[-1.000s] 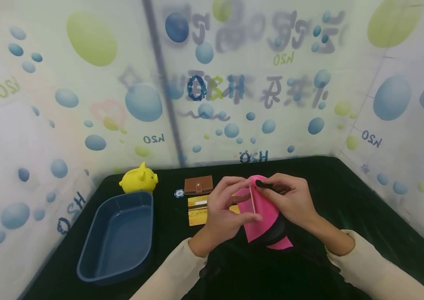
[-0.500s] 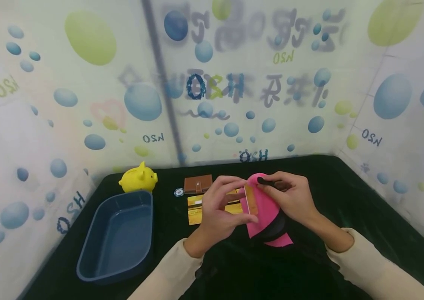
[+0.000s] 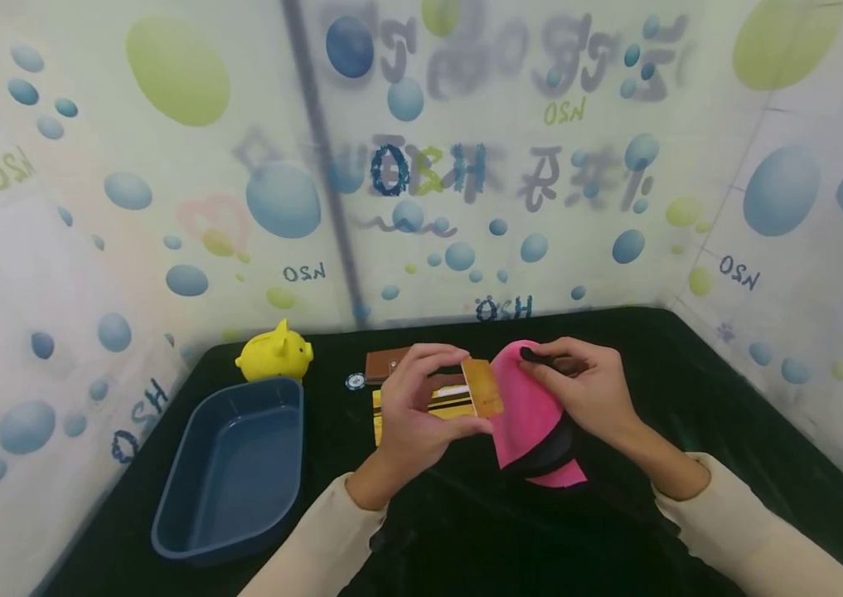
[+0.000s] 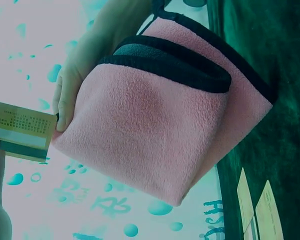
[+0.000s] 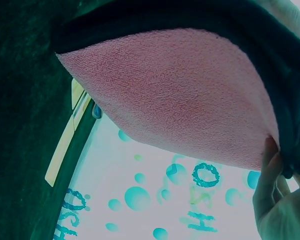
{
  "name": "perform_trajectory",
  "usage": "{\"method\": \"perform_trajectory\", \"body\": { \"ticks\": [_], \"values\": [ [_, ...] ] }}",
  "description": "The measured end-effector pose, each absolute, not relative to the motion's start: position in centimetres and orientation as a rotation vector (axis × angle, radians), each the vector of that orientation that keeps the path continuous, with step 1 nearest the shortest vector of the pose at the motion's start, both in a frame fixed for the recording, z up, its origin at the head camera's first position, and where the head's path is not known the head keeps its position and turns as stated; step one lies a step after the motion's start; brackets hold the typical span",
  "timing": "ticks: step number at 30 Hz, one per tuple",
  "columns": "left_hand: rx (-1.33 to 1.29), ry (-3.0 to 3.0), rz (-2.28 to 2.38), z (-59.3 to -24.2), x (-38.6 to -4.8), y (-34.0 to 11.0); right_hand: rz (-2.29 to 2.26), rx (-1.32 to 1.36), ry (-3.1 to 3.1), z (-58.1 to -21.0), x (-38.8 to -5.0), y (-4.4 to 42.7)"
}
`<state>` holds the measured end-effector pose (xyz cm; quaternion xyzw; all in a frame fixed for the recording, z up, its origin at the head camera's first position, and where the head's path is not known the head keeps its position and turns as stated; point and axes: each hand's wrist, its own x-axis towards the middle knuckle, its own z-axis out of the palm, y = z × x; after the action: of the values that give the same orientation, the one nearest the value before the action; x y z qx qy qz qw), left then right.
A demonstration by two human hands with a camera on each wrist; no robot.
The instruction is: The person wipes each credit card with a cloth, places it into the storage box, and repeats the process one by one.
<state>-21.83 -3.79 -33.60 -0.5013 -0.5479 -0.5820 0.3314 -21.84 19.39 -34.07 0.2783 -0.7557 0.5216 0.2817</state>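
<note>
My left hand (image 3: 421, 406) holds a gold bank card (image 3: 484, 388) by its edges, thumb below and fingers above. In the left wrist view the card (image 4: 22, 131) shows a pale strip and a dark stripe. My right hand (image 3: 593, 385) pinches the top of a pink fleecy cloth (image 3: 529, 406) with black trim, which hangs folded below it. The card's right edge lies close to the cloth; I cannot tell if they touch. Yellow bank cards (image 3: 453, 402) lie on the table behind my left hand, partly hidden by it.
A brown wallet (image 3: 385, 363) lies at the back, partly covered by my left hand, beside a poker chip (image 3: 356, 381). On the left stand a blue plastic tub (image 3: 242, 473) and a yellow piggy bank (image 3: 272, 356). Dark green cloth (image 3: 511, 539) covers the table; printed curtains surround it.
My left hand has moved left with the card, away from the middle of the pink cloth, and the card's gold face has turned into view. My right hand keeps its pinch, shifting slightly right.
</note>
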Motion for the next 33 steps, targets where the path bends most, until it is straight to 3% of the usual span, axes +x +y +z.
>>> {"method": "perform_trajectory", "body": {
  "ticks": [33],
  "values": [
    [-1.123, -1.622, -1.577, -34.3, -22.1, -10.7, 1.417, 0.681, -2.017, -34.0, -21.2, 20.6]
  ]
}}
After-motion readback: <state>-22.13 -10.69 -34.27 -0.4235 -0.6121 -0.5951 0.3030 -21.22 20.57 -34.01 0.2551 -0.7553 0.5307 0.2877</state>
